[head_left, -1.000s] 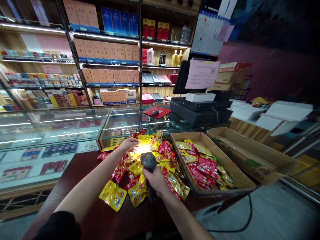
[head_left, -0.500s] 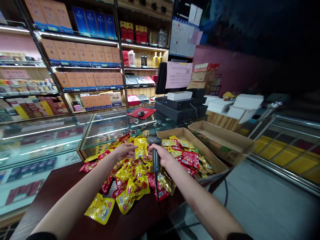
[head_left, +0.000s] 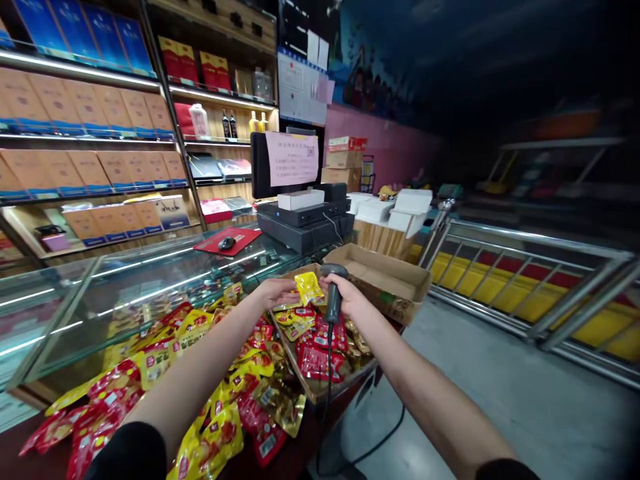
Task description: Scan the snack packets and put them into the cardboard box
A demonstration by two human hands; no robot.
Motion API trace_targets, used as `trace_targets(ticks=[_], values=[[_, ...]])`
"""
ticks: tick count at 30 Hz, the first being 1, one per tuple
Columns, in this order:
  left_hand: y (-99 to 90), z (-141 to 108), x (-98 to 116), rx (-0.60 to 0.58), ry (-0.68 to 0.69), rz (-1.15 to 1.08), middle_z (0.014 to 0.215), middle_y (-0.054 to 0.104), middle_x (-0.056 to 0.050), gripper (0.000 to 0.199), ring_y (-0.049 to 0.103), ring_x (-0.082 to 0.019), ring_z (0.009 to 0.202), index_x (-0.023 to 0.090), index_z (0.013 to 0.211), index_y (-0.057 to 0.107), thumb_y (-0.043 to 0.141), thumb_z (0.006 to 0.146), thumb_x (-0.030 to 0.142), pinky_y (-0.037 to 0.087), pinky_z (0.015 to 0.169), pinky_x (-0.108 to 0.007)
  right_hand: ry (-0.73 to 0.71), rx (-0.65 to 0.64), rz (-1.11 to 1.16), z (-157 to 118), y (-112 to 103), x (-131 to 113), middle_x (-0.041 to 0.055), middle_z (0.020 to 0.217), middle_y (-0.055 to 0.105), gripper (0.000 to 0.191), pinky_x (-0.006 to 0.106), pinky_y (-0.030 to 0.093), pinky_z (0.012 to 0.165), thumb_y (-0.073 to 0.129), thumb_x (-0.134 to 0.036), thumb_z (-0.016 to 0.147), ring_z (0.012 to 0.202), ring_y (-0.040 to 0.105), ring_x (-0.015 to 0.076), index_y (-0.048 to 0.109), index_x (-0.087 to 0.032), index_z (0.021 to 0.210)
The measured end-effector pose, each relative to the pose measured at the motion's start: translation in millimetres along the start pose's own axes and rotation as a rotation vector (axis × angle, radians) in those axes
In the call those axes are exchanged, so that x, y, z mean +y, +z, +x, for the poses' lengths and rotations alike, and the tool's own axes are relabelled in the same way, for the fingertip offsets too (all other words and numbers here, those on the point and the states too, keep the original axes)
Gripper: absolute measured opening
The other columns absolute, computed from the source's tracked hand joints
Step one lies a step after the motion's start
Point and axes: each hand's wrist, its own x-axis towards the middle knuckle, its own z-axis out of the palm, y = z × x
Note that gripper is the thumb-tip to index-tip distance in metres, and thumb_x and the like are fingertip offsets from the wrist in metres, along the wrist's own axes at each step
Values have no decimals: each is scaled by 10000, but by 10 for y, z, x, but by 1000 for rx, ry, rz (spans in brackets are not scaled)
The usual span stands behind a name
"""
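My right hand (head_left: 346,293) is wrapped round the handle of a black barcode scanner (head_left: 334,297), its cord hanging down. Just left of the scanner's head, a yellow snack packet (head_left: 309,287) is held at its edge by the fingers of my left hand (head_left: 279,293). Both hands are over a cardboard box (head_left: 311,393) with red, yellow and gold packets in it. To the left, a loose heap of red and yellow packets (head_left: 250,383) covers the dark table, partly hidden by my left forearm.
A second cardboard box (head_left: 383,257) stands behind the first. Beyond the glass display counter (head_left: 165,267) are a mouse (head_left: 227,244) on a red mat and a monitor (head_left: 260,167) with a paper sheet. A metal railing (head_left: 520,247) runs along the right.
The view has swung right. Both hands have moved from above the heap to above the box of packets, carrying the yellow packet and the scanner along.
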Motion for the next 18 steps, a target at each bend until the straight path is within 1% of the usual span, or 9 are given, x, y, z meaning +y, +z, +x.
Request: trace_targets(ticks=[2,4,5,7,9,12,16,18], values=[[33,53,-23,41,-16,-5,969,675,-185,305,692,-287,819,58,971,584,721,705,119,584,719,-414,-18,68,9,35,-90,-27,-24,468,538,65,199,427,436,558,-119,706,413,483,93,547,-158,656],[-12,15,-41,50,-17,-16,990,666,-182,307,690,-294,827,64,957,582,731,695,121,583,717,-429,-25,95,12,39,-98,-21,-26,473,545,60,189,414,432,569,-115,697,415,483,86,557,-159,658],[-62,-36,-45,53,-13,-19,1000,663,-182,310,690,-294,827,65,952,583,737,690,126,584,717,-429,-26,91,10,28,-67,-8,-24,487,557,55,187,420,444,571,-113,693,428,495,86,565,-159,665],[-217,-196,-45,67,4,-23,1016,661,-181,321,691,-288,825,64,951,587,747,681,129,586,717,-424,-17,51,1,-15,62,37,-14,542,598,53,188,447,494,562,-114,697,488,547,94,591,-159,698],[-434,-424,-35,82,22,-26,1036,661,-178,340,691,-276,827,66,975,592,748,678,121,590,715,-413,10,-11,-19,-83,264,111,5,624,645,85,202,475,555,549,-119,708,574,602,111,617,-154,745],[-848,-853,-31,116,48,-5,1069,659,-178,371,693,-247,821,79,1012,606,752,672,110,596,699,-367,95,-133,-58,-217,643,297,36,739,687,122,230,503,638,539,-118,720,682,647,131,634,-144,792],[-1435,-1475,-112,193,108,40,1085,657,-186,344,687,-228,855,81,989,641,760,681,174,589,720,-315,226,-321,-86,-403,1141,697,53,779,697,115,250,523,700,538,-120,723,739,665,140,624,-145,794],[-1678,-1758,-193,238,137,52,1065,667,-178,349,681,-229,883,84,974,658,772,671,214,581,739,-304,267,-376,-116,-482,1352,935,60,767,695,98,256,531,705,550,-121,712,747,670,149,619,-143,778]])
